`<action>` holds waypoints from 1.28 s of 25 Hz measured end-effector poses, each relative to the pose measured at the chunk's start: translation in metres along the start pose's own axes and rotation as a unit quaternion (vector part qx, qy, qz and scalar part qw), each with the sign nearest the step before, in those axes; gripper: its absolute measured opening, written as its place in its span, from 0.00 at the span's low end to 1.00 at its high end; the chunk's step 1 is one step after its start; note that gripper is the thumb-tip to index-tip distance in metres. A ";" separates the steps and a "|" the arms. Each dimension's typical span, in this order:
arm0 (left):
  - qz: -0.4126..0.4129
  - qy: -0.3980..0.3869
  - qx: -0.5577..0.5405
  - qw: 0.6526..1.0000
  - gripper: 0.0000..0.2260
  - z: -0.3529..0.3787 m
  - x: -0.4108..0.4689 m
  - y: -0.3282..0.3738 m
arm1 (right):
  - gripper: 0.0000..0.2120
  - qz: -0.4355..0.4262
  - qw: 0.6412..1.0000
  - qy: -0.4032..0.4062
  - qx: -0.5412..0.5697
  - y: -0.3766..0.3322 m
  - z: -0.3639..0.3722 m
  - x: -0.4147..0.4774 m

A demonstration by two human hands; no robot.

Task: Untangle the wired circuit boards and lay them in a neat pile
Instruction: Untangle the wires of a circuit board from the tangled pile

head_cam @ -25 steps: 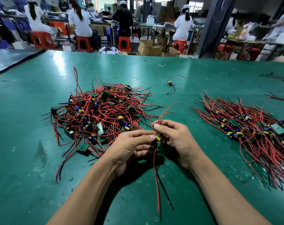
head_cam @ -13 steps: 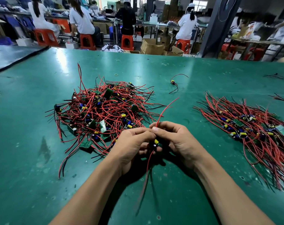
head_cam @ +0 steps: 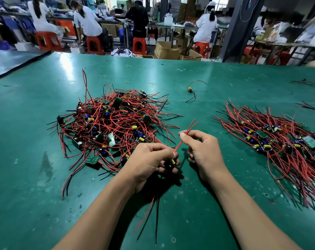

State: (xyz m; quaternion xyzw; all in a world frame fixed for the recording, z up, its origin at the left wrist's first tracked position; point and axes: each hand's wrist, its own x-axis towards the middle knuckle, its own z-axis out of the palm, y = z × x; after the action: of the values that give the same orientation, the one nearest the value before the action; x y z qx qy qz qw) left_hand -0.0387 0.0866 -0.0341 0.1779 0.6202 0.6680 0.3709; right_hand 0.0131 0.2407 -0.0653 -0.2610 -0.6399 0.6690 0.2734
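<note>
A tangled heap of small green circuit boards with red and black wires [head_cam: 113, 123] lies at centre left on the green table [head_cam: 189, 204]. A combed pile of wired boards [head_cam: 282, 141] lies at the right, wires running one way. My left hand [head_cam: 149, 159] grips one small board with a yellow part [head_cam: 173, 161]; its red and black tail wires [head_cam: 151, 215] hang toward me. My right hand [head_cam: 201, 148] pinches that board's red wires [head_cam: 185, 134] between thumb and forefinger, a little apart from the left hand.
One loose wired board [head_cam: 190, 90] lies alone beyond the heaps. More stray wires [head_cam: 309, 83] lie at the far right. A rubber band [head_cam: 126, 81] rests behind the tangle. People sit on orange stools [head_cam: 139, 45] past the table's far edge.
My hands, pressed together over the board before, have drawn apart. The right hand has slid up along the red wires, stretching them straight. The tail wires have swung beneath my left hand.
</note>
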 end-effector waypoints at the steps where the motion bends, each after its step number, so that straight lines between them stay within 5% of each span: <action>1: 0.001 0.000 -0.004 1.000 0.03 -0.001 0.000 0.000 | 0.05 -0.013 1.000 0.012 -0.010 0.002 0.000 0.001; 9: -0.001 -0.009 -0.007 1.000 0.04 -0.003 0.000 0.000 | 0.08 -0.143 0.968 0.164 -0.129 0.007 -0.008 0.008; 13: 0.000 -0.016 -0.002 1.000 0.05 -0.002 -0.001 0.000 | 0.13 -0.044 0.986 0.156 0.030 0.001 -0.003 0.007; 15: -0.002 -0.020 0.001 1.000 0.06 -0.002 -0.002 0.000 | 0.09 -0.135 0.970 0.191 -0.071 0.001 -0.007 0.005; 18: -0.002 -0.014 -0.008 1.000 0.07 -0.003 -0.002 0.000 | 0.03 -0.313 0.888 0.229 -0.245 0.002 -0.011 0.000; 20: -0.001 -0.005 -0.025 1.000 0.07 -0.005 -0.003 0.000 | 0.05 -0.234 0.937 0.202 -0.164 -0.001 -0.009 0.001; 22: 0.003 0.005 -0.042 0.999 0.07 -0.006 -0.003 -0.001 | 0.08 -0.081 0.991 0.103 0.041 -0.007 -0.005 0.000; 27: 0.004 0.028 -0.096 0.995 0.06 -0.005 0.002 -0.004 | 0.15 0.100 0.968 -0.222 0.062 -0.011 0.005 -0.016; 32: -0.003 0.025 -0.102 0.994 0.05 -0.007 0.001 -0.002 | 0.09 0.114 0.972 -0.188 0.084 -0.014 0.010 -0.018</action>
State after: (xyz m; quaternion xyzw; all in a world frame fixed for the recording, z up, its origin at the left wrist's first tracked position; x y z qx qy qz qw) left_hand -0.0433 0.0821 -0.0377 0.1202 0.5584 0.7309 0.3735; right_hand 0.0197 0.2213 -0.0512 -0.1777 -0.5874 0.7842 0.0914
